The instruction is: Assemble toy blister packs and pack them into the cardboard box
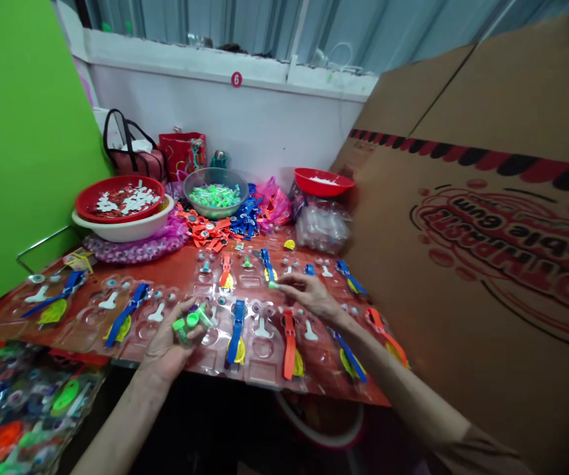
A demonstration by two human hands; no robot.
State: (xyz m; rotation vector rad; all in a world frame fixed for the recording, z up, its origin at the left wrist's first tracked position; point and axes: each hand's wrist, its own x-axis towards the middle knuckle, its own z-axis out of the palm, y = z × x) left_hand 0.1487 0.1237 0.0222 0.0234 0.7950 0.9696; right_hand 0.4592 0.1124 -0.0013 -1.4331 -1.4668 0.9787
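Observation:
My left hand (pixel 165 346), palm up, has its fingers curled round several small green-capped pieces (pixel 192 320) near the table's front edge. Further right, my right hand (pixel 314 297) pinches one small light-green piece (pixel 273 285) between thumb and fingertips, above the trays. Below both hands, clear plastic blister trays (pixel 263 373) lie in rows. Their hollows hold blue toy watches (pixel 237 330), orange toy watches (pixel 289 343), yellow discs (pixel 55 311), white T-shaped pieces (pixel 262 327) and eyeball-like balls (pixel 111 283). Exactly what the green pieces are cannot be made out.
At the back are a grey bowl (pixel 196 178) of green pieces, a red basin (pixel 82 206) of white bits, and loose orange (pixel 208 231) and blue straps (pixel 247 221). A tall cardboard box (pixel 462 316) bounds the right side, a green panel (pixel 17 132) the left. Filled packs (pixel 22 409) lie lower left.

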